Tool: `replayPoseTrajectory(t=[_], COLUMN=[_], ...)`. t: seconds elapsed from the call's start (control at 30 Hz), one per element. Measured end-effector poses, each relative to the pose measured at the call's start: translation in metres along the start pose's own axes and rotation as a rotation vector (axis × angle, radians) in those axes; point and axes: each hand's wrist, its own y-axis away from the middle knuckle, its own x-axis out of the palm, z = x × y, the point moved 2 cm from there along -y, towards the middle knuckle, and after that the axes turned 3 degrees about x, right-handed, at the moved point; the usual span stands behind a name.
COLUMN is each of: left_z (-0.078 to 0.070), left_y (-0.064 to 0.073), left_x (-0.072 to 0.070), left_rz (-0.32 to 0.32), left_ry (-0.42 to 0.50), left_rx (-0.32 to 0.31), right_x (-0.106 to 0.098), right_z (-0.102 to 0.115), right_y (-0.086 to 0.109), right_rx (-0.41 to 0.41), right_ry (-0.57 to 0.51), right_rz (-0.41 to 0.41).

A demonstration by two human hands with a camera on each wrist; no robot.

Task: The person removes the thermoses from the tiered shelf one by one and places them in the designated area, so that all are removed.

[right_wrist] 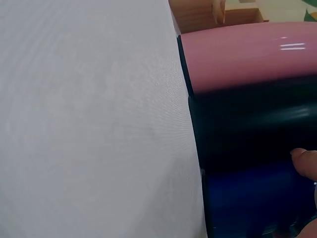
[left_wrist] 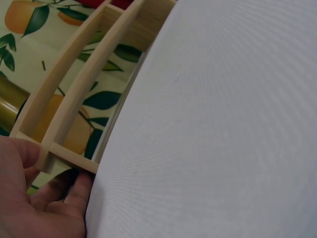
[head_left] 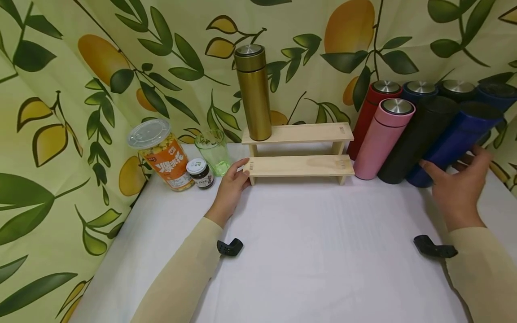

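Note:
My left hand (head_left: pixel 231 190) pinches the left end of the lower tier of a two-step wooden rack (head_left: pixel 299 167); in the left wrist view the thumb lies by the board's end and the fingers curl at the end support (left_wrist: pixel 74 159). A gold thermos (head_left: pixel 254 96) stands upright on the upper tier's left end. At the right, my right hand (head_left: pixel 460 193) grips a glossy blue thermos (head_left: pixel 452 143) low on its body, thumb on the near left side, fingers partly hidden behind. Beside it are a black thermos (head_left: pixel 414 139) and a pink thermos (head_left: pixel 383 143).
Behind the front row stand a red thermos (head_left: pixel 369 112) and several dark ones. Left of the rack are a snack tub (head_left: pixel 167 161) with a clear lid, a small dark jar (head_left: pixel 199 174) and a green glass (head_left: pixel 214 152). A patterned curtain (head_left: pixel 161 89) backs the white table (head_left: pixel 307 251).

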Motion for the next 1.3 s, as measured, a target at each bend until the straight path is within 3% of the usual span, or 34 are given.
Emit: replayPoseTrajectory(t=[0.43,0.87,1.17,1.3], left_z=[0.002,0.0,0.001,0.001], left_y=[0.0,0.0,0.0,0.0], left_x=[-0.001,0.0,0.0,0.0], left_rz=[-0.001,-0.009,0.001,-0.002], left_ry=[-0.01,0.01,0.016,0.005], left_rx=[0.007,-0.007,-0.001,-0.002], right_x=[-0.003,-0.026,-0.036,-0.041], right_z=[0.0,0.023,0.042,0.052], right_y=[-0.001,0.003,0.011,0.018], right_rx=[-0.007,-0.007,-0.125,-0.07], right_ry=[-0.003,-0.012,-0.042,-0.079], right_rz=[0.006,-0.076,-0.212,-0.222])
